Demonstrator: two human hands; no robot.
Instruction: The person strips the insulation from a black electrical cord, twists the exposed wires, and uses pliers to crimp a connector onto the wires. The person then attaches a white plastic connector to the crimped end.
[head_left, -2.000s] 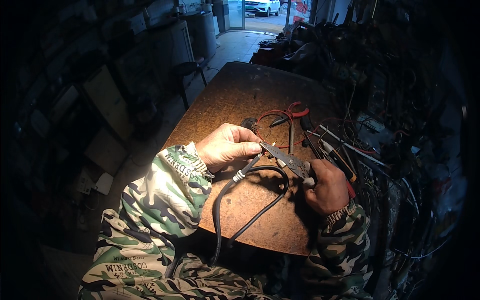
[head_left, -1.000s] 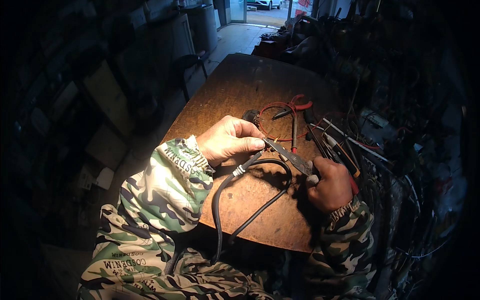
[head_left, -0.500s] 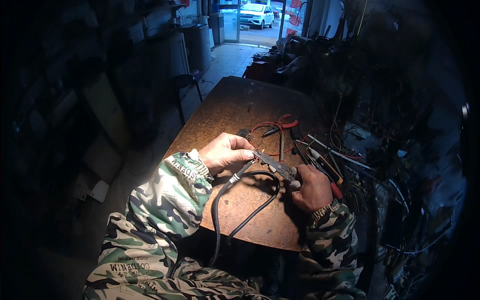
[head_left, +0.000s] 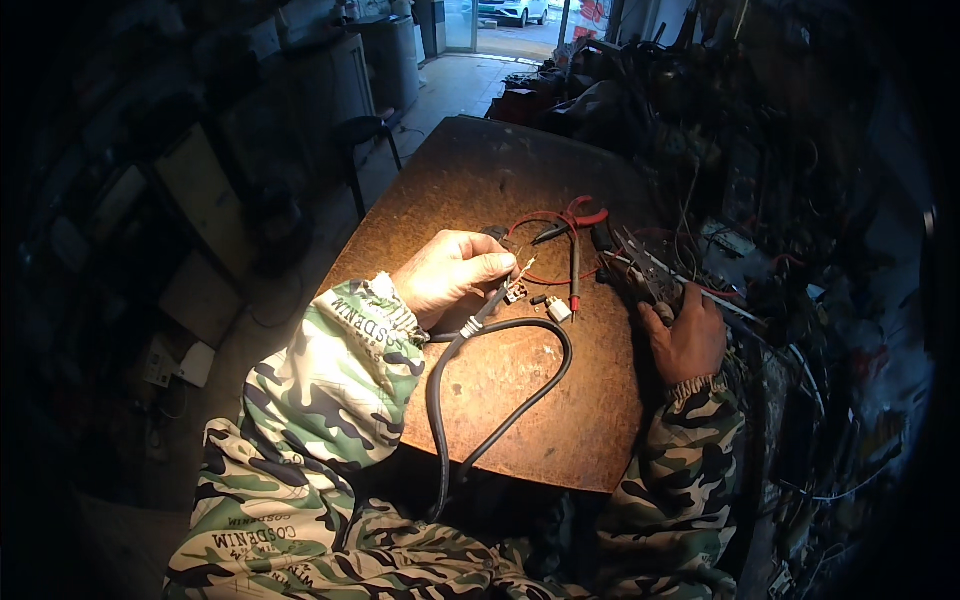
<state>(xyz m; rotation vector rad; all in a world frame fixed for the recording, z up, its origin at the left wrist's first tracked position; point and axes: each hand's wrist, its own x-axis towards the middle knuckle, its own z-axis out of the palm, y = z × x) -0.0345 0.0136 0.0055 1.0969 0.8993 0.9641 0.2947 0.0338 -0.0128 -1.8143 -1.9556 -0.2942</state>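
My left hand point(head_left: 455, 280) pinches the stripped end of a thick black cable point(head_left: 437, 400), where thin wires point(head_left: 525, 270) stick out past the fingertips. From there the cable loops over the tabletop and hangs off the near edge. Over the clutter at the table's right side, my right hand point(head_left: 690, 340) is closed around flat grey wire-stripping pliers point(head_left: 650, 275), their jaws pointing away from me. A small whitish connector point(head_left: 560, 309) lies right of the cable end, beside a short black piece point(head_left: 539, 299).
Beyond the cable end lie a red-handled tool point(head_left: 590, 217) and a test probe point(head_left: 575, 270) with a red lead. Tangled wires and tools crowd the right side of the brown wooden table point(head_left: 440, 200). A dark stool point(head_left: 365, 135) stands at the far left.
The pliers have left the cable end and moved right with my right hand, over the clutter. My left hand still pinches the cable. The view has tilted slightly downward.
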